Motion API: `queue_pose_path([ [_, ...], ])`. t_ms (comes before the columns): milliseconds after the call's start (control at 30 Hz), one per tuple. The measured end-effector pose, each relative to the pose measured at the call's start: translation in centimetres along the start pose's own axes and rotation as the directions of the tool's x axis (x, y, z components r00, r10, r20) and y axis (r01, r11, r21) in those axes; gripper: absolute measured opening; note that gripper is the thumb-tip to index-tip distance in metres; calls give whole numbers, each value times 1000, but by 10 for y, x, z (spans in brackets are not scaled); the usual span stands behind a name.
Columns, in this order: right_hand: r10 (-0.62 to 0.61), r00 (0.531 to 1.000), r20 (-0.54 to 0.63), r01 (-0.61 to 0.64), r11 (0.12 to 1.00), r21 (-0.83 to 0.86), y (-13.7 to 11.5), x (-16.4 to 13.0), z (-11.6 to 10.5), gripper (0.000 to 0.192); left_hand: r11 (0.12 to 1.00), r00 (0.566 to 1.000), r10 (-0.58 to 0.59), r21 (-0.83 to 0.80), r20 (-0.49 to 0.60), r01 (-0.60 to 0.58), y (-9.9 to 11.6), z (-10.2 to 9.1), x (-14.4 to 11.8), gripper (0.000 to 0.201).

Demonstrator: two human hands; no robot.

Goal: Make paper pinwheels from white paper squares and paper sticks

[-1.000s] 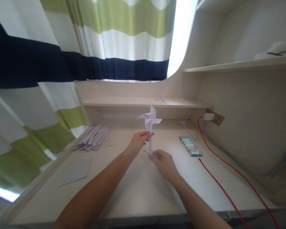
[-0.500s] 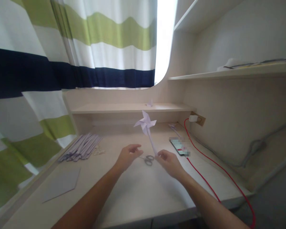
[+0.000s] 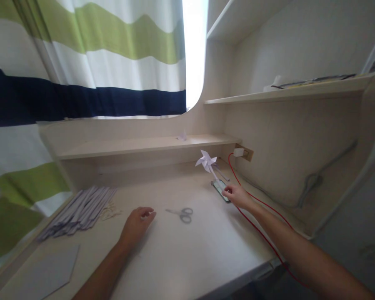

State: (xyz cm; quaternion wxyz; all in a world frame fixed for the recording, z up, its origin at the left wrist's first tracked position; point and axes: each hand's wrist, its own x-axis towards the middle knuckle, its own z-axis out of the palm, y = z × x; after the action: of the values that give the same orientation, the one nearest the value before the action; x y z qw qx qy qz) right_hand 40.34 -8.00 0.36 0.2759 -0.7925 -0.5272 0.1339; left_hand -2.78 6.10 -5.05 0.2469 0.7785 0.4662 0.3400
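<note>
My right hand (image 3: 236, 196) pinches the lower end of the stick of a white paper pinwheel (image 3: 207, 161), over a phone (image 3: 221, 191) on the desk. The pinwheel's head points away from me, to the upper left of the hand. A second paper stick (image 3: 221, 173) lies just behind it, its far end hidden. On the left, my left hand (image 3: 136, 227) is low over the desk with curled fingers. A small whitish bit shows between its thumb and fingers, too small to name. Grey-handled scissors (image 3: 185, 215) lie between the two hands.
A pile of rolled paper sticks (image 3: 78, 210) lies at the left, beside small pale loose pieces (image 3: 109, 211) and a flat sheet (image 3: 54, 271). A red cable (image 3: 259, 233) runs from a white charger (image 3: 238, 152). A folded paper piece (image 3: 183, 136) rests on the back shelf.
My right hand has carried the pinwheel rightward and down to the phone. My left hand has moved left, away from the scissors. The view has turned to the right.
</note>
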Motion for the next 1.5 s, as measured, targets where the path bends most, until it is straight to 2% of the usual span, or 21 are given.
queue_pose_path([
  [167,130,991,38,-125,985,-116,12,58,-2,38,998,999,33,45,34,-34,-12,2,3,36],
  [367,212,970,119,-184,960,-213,12,127,8,38,993,997,62,95,46,-66,-27,4,8,42],
  [667,295,941,166,-221,906,-360,23,189,17,36,990,999,47,128,26,-50,-35,4,9,41],
  [967,318,941,116,-235,861,-452,34,210,16,39,989,1000,13,147,19,-16,-31,0,8,39],
  [1233,275,961,42,-223,852,-474,43,210,20,39,988,1000,3,155,12,-4,-32,2,10,39],
  [1500,262,965,2,-233,861,-451,35,202,24,39,987,1000,13,158,16,-15,-35,2,8,37],
])
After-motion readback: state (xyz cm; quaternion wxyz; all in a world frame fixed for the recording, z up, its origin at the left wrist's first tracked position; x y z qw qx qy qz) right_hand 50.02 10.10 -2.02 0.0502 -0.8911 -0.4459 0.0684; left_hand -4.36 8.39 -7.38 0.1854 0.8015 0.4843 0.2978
